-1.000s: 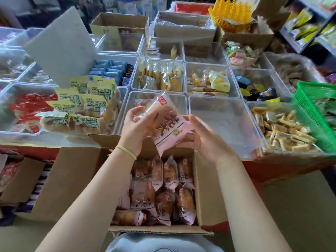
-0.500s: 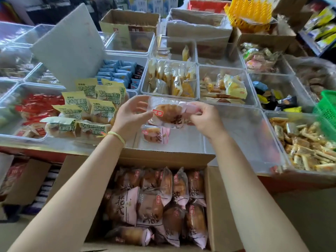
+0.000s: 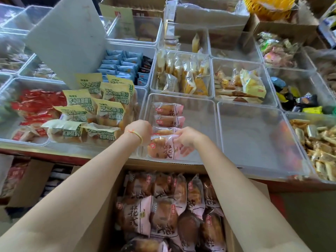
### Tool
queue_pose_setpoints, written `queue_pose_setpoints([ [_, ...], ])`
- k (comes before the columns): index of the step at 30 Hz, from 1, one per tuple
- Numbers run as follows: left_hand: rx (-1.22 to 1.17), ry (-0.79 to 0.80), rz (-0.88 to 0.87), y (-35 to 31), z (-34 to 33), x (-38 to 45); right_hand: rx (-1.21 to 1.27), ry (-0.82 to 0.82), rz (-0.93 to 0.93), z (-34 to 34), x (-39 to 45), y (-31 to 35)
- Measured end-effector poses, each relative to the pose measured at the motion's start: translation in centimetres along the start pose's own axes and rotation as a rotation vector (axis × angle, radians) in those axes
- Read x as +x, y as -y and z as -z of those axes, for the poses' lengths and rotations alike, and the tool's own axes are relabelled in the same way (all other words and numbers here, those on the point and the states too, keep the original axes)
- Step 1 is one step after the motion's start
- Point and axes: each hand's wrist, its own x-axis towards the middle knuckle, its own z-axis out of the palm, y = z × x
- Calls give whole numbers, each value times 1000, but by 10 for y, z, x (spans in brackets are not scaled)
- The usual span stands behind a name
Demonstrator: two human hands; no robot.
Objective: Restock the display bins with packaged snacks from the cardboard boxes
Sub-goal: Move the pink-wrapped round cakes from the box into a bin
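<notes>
Close against the body, found the cardboard box (image 3: 181, 165) open-topped and crowded with boxed cakes (image 3: 163, 211) in pink wrappers. Just beyond its far flap, over the worktop (image 3: 54, 153) edge, held one pink packet (image 3: 161, 149) at the near end of the clear display bin (image 3: 199, 124). Gripped it at both ends: left hand (image 3: 140, 130) curled over its left end, right hand (image 3: 187, 138) pinching the right end, fingers partly showing through the wrapper. Kept its long axis lying left to right, across the reach of the arms. Saw, farther in the same bin, three like packets (image 3: 169, 117) shingled in a row running away from the body, each lying crosswise too. Judged the held packet to be next in that row, touching or nearly touching the closest one; could not tell which. Judged both hands about equally near, so either could let go first. Noted an unfilled bin (image 3: 254, 139) to the right.
</notes>
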Motion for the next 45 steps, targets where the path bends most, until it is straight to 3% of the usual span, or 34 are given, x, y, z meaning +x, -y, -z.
queue_pose_setpoints([
  [7, 300, -39, -98, -12, -17, 11, -177, -28, -75, -16, 19, 0],
  [13, 329, 6, -120, -5, -36, 15, -229, 19, -114, -26, 29, -10],
  [20, 198, 3, -108, 0, -36, 7, -176, -122, -61, -24, 19, -12],
  [23, 15, -127, -122, -2, -25, -8, -51, -281, 112, -19, -5, -4],
  [25, -304, -329, -114, -4, -20, -29, 90, -400, 259, -20, -38, 5],
  [27, -670, -489, -105, -6, -11, -60, 214, -387, 389, -25, -78, 12],
  [28, -835, -487, -109, -7, -6, -78, 265, -307, 435, -28, -98, 14],
  [31, -1168, -214, -136, 1, 4, -125, 266, 40, 409, -42, -132, 15],
  [34, -1083, 163, -195, 21, -9, -149, 65, 252, 260, -68, -132, 9],
  [37, -931, 424, -149, 33, -43, -151, -84, 291, 169, -102, -117, -1],
  [39, -911, 433, -24, 38, -75, -144, -89, 236, 108, -127, -100, -12],
  [41, -897, 330, 88, 41, -107, -137, -99, 143, 68, -155, -81, -24],
  [45, -784, 111, 111, 47, -140, -136, 1, -4, -21, -194, -62, -44],
])
